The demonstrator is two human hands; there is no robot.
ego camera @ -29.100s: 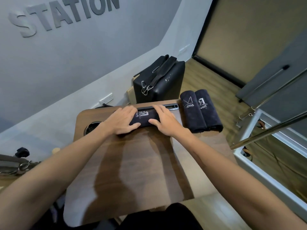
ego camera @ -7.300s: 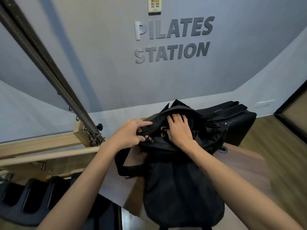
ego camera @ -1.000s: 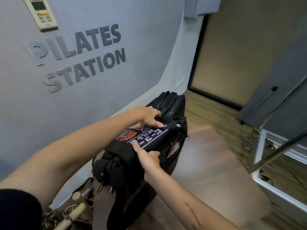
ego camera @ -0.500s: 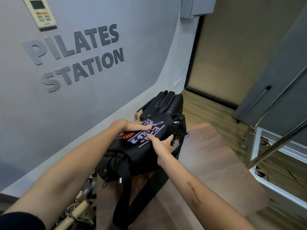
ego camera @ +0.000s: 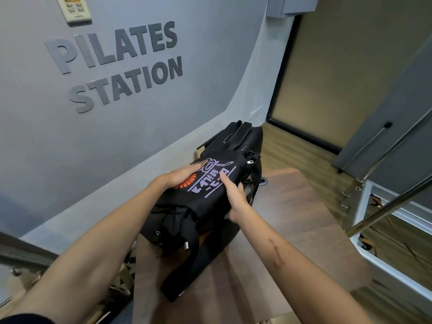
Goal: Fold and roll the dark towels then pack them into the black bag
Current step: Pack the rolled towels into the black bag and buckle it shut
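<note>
Packing looks finished: both hands, left hand at 10 o'clock and right hand at 4, fingers straight, press the black bag on the surface; closing it seems next.

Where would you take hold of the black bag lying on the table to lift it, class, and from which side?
Grip the wide black strap that trails from the black bag toward the near table edge, coming from the near side. It lies loose and exposed; the left hand and right hand cover the bulky printed body.
</note>
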